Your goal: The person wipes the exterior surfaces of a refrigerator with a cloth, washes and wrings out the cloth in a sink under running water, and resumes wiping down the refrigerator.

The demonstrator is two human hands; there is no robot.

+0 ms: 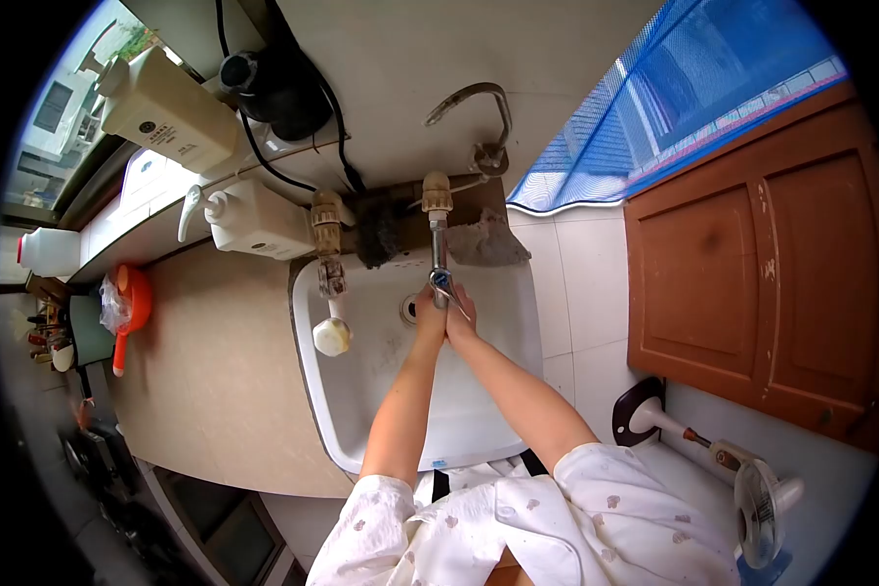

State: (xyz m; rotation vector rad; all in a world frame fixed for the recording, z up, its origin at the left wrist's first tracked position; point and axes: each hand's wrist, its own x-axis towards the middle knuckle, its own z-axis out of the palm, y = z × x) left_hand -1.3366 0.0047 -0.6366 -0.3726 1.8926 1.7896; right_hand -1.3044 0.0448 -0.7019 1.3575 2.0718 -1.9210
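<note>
- Counter [205, 352]: flanks the sink [347, 391], giving things a ledge near the bowl.
- Sink: lies below both forearms, presumably so drips land inside.
- Bottle [259, 225]: stands by the sink's corner, likely to keep its pump in reach.
- Tap [439, 256]: juts over the sink; I cannot tell whether water runs.
- Left hand [427, 311], right hand [461, 314]: close together under the tap, seemingly to meet its outflow; fingers mostly hidden, so I cannot tell how wide either grip is.
- Drain [408, 310]: just beside the left hand.
</note>
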